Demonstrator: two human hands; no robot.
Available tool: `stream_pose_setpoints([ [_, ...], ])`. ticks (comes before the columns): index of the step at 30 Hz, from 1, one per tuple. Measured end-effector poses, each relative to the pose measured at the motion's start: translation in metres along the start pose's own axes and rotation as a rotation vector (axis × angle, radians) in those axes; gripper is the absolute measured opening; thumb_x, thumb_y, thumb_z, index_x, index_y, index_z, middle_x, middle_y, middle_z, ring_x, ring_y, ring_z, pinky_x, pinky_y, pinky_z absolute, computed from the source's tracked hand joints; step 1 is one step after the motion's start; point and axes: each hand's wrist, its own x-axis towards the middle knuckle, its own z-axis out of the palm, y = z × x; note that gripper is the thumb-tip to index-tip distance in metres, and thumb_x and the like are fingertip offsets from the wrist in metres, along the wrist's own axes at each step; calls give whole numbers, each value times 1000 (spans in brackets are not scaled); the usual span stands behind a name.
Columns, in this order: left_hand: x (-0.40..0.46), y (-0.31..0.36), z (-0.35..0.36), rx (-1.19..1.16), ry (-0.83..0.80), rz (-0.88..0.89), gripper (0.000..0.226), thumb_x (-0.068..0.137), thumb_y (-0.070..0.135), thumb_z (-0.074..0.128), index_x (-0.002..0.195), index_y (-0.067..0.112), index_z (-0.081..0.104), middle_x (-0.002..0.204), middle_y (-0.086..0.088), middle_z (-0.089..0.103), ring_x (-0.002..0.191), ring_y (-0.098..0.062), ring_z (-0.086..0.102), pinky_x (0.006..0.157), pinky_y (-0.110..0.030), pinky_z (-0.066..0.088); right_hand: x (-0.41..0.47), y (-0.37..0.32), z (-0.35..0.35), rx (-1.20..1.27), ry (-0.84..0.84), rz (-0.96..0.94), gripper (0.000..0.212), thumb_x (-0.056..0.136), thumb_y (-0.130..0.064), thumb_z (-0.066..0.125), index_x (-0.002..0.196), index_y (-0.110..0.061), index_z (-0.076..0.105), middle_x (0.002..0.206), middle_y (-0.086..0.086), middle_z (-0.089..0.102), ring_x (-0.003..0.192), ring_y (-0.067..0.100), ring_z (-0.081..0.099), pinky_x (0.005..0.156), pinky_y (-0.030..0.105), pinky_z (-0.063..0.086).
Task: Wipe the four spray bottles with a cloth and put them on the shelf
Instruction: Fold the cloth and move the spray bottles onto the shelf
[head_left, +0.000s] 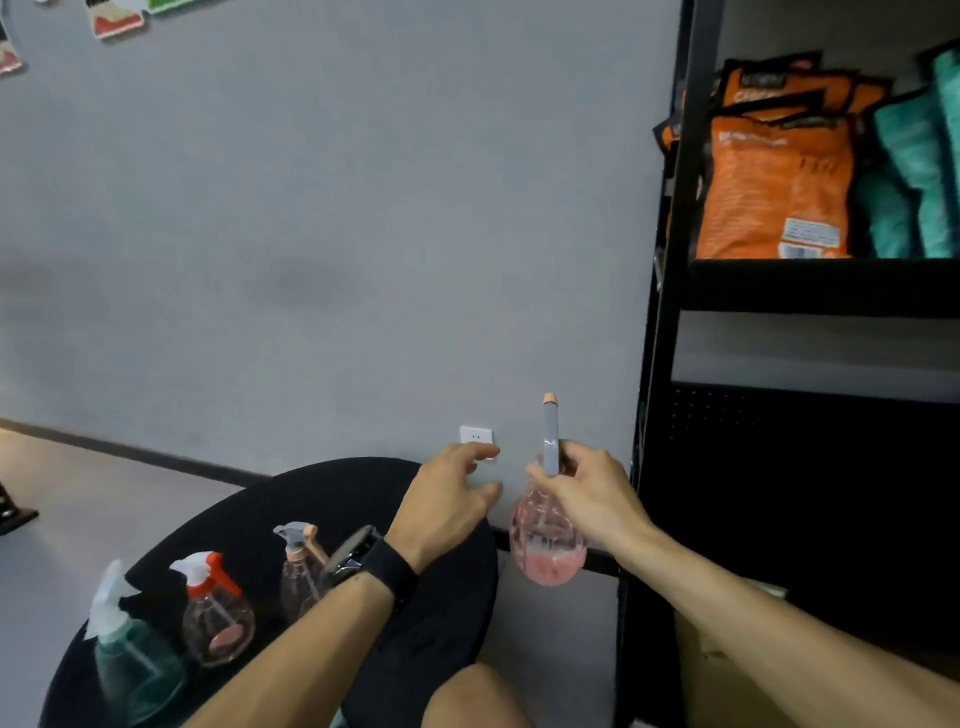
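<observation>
A: Largest items?
B: Black shelf (810, 286) at right; round black table (363, 499) bearing three spray bottles (218, 613).
A: Hands?
B: Right hand (587, 488) grips the pink spray bottle (548, 540) by its neck, in mid-air between table and shelf. Left hand (447, 499) is empty, fingers relaxed.

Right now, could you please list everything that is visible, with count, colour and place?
held bottle: one, pink, in the air between table and shelf
table bottles: three, one green and two pinkish, standing on the table's left part
table: one, black, round, lower left
shelf: one, black, at right
bags: several, orange and teal, on the upper shelf level
socket: one, white, low on the grey wall
watch: one, black, left wrist
left hand: open, empty, over the table
right hand: grips the held bottle's neck
</observation>
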Motion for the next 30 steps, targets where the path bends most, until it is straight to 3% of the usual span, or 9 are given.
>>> stream_pose_setpoints([
  [3,4,16,16,-19,-36,29,43,92,25,63,135,26,57,137,6,58,120,-7,55,101,-23,45,-12,9,-20,11,33,4,6,88,-29,67,84,-25,66,79,-6,70,76,13,67,72,34,54],
  [9,13,47,45,-49,-106,91,43,93,24,62,136,24,56,139,5,56,124,-9,52,105,-27,43,-33,28,-61,7,50,4,14,88,-26,68,78,-36,63,73,-16,68,68,-4,63,64,16,44],
  [12,18,59,58,-65,-129,124,42,94,24,62,135,24,56,139,5,56,124,-9,52,106,-27,43,-42,38,-80,-24,54,15,15,89,-27,67,82,-39,63,77,-16,69,72,-5,65,61,12,44],
  [17,29,73,82,-65,-156,164,41,93,23,63,134,23,58,137,3,57,122,-10,54,101,-21,41,-44,60,-108,-40,105,98,4,89,-30,68,91,-33,65,85,-8,70,81,10,68,75,28,52],
  [21,41,82,98,-62,-179,176,40,94,22,63,134,22,58,137,2,58,121,-12,55,97,-18,41,-33,74,-124,-14,138,132,10,90,-28,67,99,-29,65,89,-5,70,82,18,68,70,25,49],
  [24,51,85,106,-48,-183,172,41,94,22,63,134,20,58,137,1,58,119,-12,56,95,-16,41,-20,85,-132,4,156,156,6,90,-29,66,95,-31,63,87,7,71,67,27,62,63,29,42],
  [27,60,85,114,-37,-190,167,41,94,24,63,135,21,57,137,1,58,119,-13,56,94,-18,41,-6,95,-135,4,157,159,4,90,-28,66,94,-28,65,83,6,68,64,17,54,62,30,41],
  [30,67,84,121,-31,-196,158,40,94,25,63,134,22,58,136,2,58,118,-12,56,95,-19,43,7,102,-135,22,175,171,4,90,-26,67,93,-25,66,90,4,70,69,18,62,66,29,44],
])
